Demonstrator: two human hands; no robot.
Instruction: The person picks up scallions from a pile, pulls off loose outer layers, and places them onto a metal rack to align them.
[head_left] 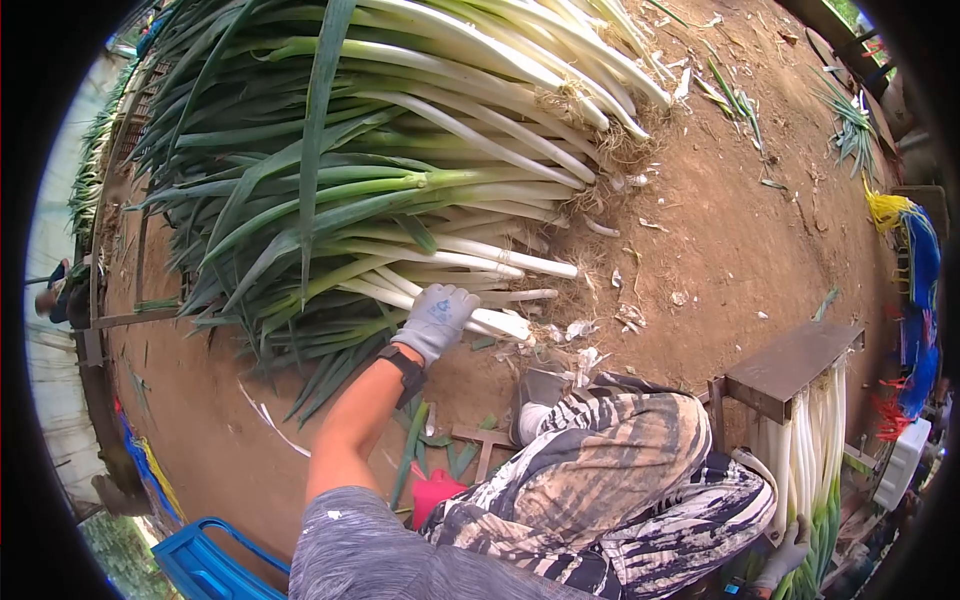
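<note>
My left hand (435, 322), in a pale grey glove, is closed around white leek stalks at the near edge of a large heap of leeks (400, 180). The heap's white, rooted ends point right and its green leaves spread left. At the lower right my right hand (785, 555), also gloved, is wrapped against a bundle of leeks (815, 440), its fingers partly hidden by the stalks. The bundle's white ends lie under a brown metal stand (795, 365), with green leaves hanging down.
My bent knees in patterned trousers (610, 470) lie between my hands. A blue plastic crate (215, 560) stands at the lower left. Blue and yellow strings (915, 290) hang at the right, above a white container (903, 463). Leaf scraps (735, 100) litter the brown ground.
</note>
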